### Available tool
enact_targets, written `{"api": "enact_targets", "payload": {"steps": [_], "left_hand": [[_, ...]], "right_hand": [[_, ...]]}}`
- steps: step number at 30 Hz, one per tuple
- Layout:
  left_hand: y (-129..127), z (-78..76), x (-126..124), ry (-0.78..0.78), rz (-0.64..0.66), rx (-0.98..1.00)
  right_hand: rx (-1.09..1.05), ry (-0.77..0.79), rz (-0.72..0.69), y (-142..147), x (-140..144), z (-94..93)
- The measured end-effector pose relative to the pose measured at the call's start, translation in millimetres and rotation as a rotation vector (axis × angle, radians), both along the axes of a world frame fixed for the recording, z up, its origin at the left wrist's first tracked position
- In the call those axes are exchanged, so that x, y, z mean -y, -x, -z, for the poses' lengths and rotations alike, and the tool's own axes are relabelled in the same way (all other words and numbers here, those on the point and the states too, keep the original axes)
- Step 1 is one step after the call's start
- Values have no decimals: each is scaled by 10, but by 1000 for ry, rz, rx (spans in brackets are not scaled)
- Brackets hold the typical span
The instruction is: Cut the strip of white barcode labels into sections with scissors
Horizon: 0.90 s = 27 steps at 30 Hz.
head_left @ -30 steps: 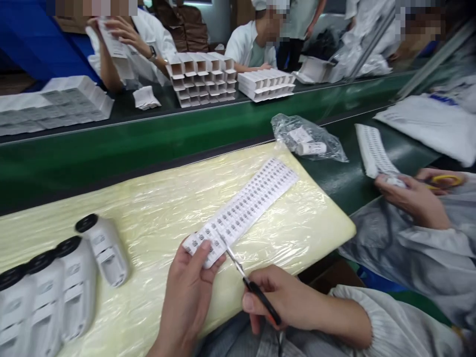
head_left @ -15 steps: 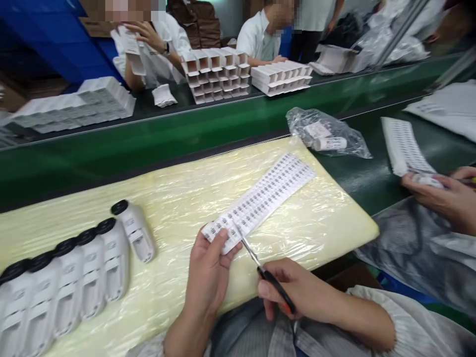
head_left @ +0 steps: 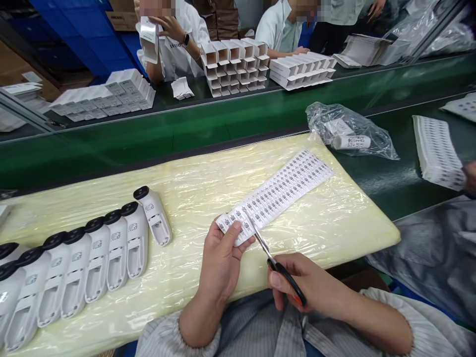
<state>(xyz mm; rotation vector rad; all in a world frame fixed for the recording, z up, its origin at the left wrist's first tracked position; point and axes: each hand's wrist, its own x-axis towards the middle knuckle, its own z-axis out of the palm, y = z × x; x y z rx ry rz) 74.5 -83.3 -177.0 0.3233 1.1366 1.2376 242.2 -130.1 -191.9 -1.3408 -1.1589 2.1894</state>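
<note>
My left hand [head_left: 225, 253] pinches the near end of a long white label sheet [head_left: 286, 186], thumb on top and fingers beneath. Rows of small printed codes cover the sheet, and its far end rests on the yellow padded mat [head_left: 193, 173]. My right hand [head_left: 297, 280] is closed around the black handles of a pair of scissors [head_left: 262, 241]. The scissor blades lie at the sheet, just beyond my left thumb; how far they are parted is hard to see. To the left stand several white device housings [head_left: 97, 258] with black round tops and open slots.
A clear plastic bag [head_left: 351, 136] holding a white roll lies beyond the mat's right corner. At the right, another person's hand [head_left: 470, 178] touches a second label sheet [head_left: 437, 148]. Across the green ledge [head_left: 208, 130] are stacked white boxes [head_left: 238, 69] and co-workers.
My view has swung left, so everything sits further right and more housings show. Both hands keep their hold on the sheet and scissors. The neighbour's hand has mostly left the view.
</note>
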Motion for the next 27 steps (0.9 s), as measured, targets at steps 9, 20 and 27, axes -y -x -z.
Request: {"api": "enact_targets", "payload": {"steps": [9,20,27], "left_hand": [[-1,-13,11,-7,2,-12],[11,28,18,-32,23,-22],[-3,15,49,-37,60,-34]], "right_hand": [[5,-17,-12,1,-17,-12],[66,-13,-32,-5,-44,-60],[113,27,-23,23,-136,-167]]}}
